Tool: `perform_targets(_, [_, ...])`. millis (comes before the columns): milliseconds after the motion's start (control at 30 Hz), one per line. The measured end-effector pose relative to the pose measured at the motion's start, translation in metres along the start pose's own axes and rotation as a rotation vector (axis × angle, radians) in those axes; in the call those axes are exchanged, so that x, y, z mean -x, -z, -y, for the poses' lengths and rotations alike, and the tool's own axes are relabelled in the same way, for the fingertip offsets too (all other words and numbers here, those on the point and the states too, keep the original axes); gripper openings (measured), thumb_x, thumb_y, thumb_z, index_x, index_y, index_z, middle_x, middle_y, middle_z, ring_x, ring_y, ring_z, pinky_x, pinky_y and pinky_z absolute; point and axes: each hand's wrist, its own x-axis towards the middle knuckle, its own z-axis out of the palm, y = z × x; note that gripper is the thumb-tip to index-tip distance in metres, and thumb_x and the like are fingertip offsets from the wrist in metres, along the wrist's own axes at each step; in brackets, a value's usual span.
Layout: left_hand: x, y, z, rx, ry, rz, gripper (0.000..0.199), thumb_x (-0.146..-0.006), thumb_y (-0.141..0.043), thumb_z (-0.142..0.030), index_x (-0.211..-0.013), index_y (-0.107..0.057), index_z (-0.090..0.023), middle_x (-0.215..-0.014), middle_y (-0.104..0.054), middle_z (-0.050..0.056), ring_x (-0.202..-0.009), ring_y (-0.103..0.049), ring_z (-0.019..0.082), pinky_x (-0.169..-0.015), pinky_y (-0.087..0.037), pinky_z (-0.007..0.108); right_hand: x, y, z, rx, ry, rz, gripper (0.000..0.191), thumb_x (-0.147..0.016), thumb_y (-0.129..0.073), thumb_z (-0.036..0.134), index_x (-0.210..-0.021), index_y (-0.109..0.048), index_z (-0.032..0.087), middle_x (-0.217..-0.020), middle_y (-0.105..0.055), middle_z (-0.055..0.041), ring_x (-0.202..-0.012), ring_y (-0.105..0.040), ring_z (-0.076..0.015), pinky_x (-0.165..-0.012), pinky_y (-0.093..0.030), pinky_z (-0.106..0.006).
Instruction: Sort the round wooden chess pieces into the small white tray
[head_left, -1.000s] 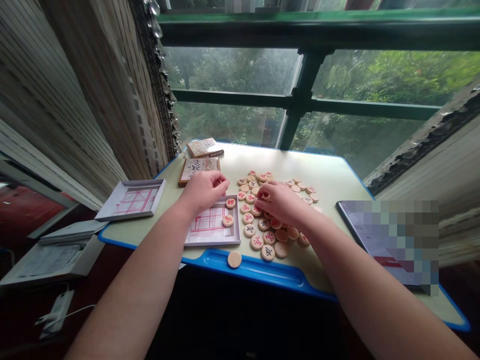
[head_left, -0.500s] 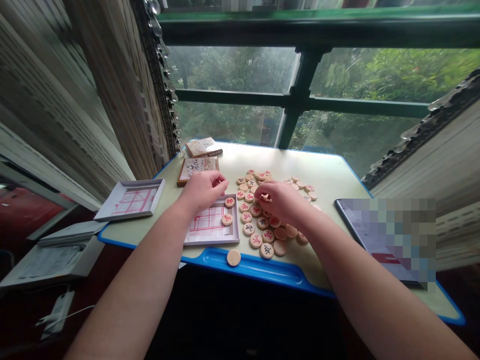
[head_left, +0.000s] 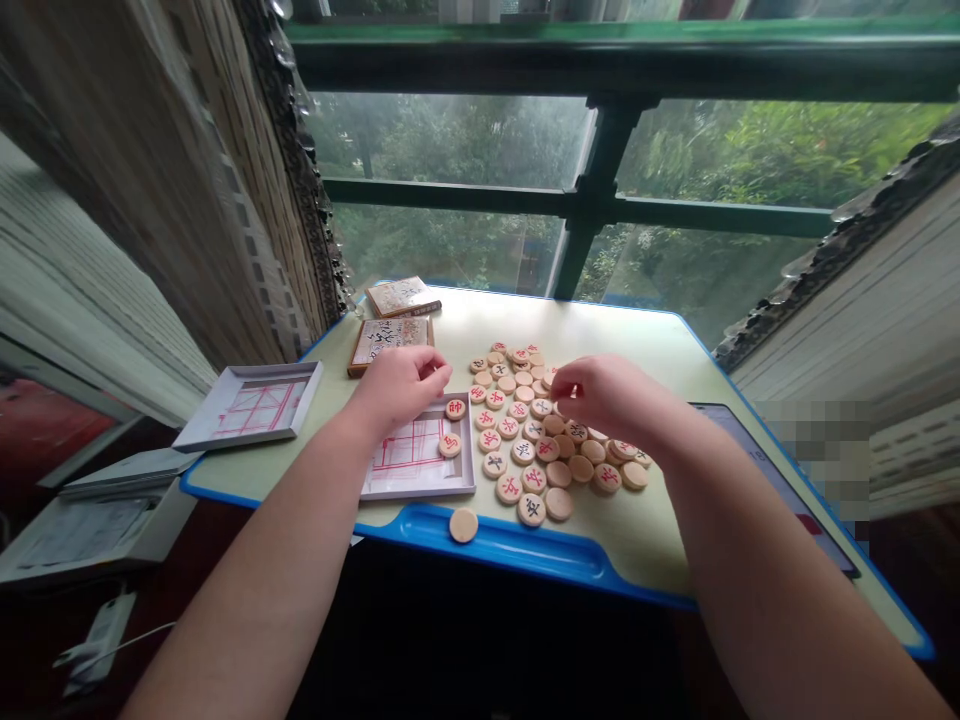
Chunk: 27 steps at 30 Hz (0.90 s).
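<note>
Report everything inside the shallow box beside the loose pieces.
Two red-marked pieces lie in the shallow box, toward its right side; red lines show on its floor. The left hand and forearm cover part of its left side, hiding anything there.

tan discs (head_left: 547, 449), some red-lettered, some black-lettered

Right hand (head_left: 615, 400) over wooden discs (head_left: 557, 474), left hand (head_left: 397, 388) over tray (head_left: 467, 462)

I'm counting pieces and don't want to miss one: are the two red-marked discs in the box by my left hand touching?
Apart. The head view shows a strip of the box between the farther disc and the nearer disc.
</note>
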Motion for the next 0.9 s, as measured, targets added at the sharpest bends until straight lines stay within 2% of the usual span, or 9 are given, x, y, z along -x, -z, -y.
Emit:
perform_targets(167, [0.000,-0.001,0.001,-0.026,-0.036,0.079,0.023,-0.075,-0.056,-0.038,-0.078,-0.068,-0.018,-0.070,-0.068,0.003,-0.064,-0.059,0.017,-0.058,-0.040,0.027,0.006,0.007,-0.005,0.028,-0.006,0.151,0.010,-0.069,-0.067,0.027,-0.076,-0.074,0.024,-0.072,-0.070,-0.0007,-0.055,-0.056,-0.0134,-0.047,-0.037,-0.024])
perform_targets(367, [0.001,-0.001,0.001,-0.060,-0.037,0.105,0.023,-0.077,-0.054,-0.036,-0.078,-0.068,-0.018,-0.074,-0.068,0.003,-0.068,-0.059,0.018,-0.061,-0.040,0.028,0.004,-0.002,0.005,0.075,-0.018,0.202,0.014,-0.069,-0.065,0.024,-0.078,-0.076,0.025,-0.069,-0.070,-0.0034,-0.057,-0.058,-0.0162,-0.051,-0.040,-0.026])
perform_targets(633, [0.000,-0.001,0.001,-0.100,-0.057,0.113,0.026,-0.078,-0.051,-0.038,-0.079,-0.067,-0.018,-0.075,-0.068,0.004,-0.067,-0.057,0.017,-0.061,-0.040,0.028,0.004,-0.004,0.005,0.117,-0.040,0.158,0.019,-0.071,-0.063,0.037,-0.076,-0.074,0.022,-0.071,-0.070,-0.0063,-0.060,-0.059,-0.0173,-0.051,-0.036,-0.026])
perform_targets(767, [-0.001,-0.002,0.001,-0.101,-0.067,0.119,0.025,-0.078,-0.050,-0.037,-0.077,-0.067,-0.017,-0.076,-0.068,0.003,-0.069,-0.058,0.018,-0.063,-0.041,0.029,0.001,-0.009,0.017,0.076,-0.048,0.048,0.023,-0.079,-0.053,0.035,-0.080,-0.072,0.022,-0.077,-0.070,-0.0062,-0.066,-0.060,-0.0173,-0.052,-0.037,-0.025])
perform_targets(900, [0.000,-0.002,0.000,-0.057,-0.043,0.139,0.026,-0.077,-0.052,-0.038,-0.079,-0.068,-0.017,-0.075,-0.069,0.002,-0.068,-0.058,0.018,-0.063,-0.041,0.028,-0.003,-0.021,0.031,0.070,-0.114,0.002,0.032,-0.080,-0.051,0.047,-0.080,-0.072,0.021,-0.082,-0.070,-0.0081,-0.073,-0.062,-0.0209,-0.058,-0.042,-0.028])
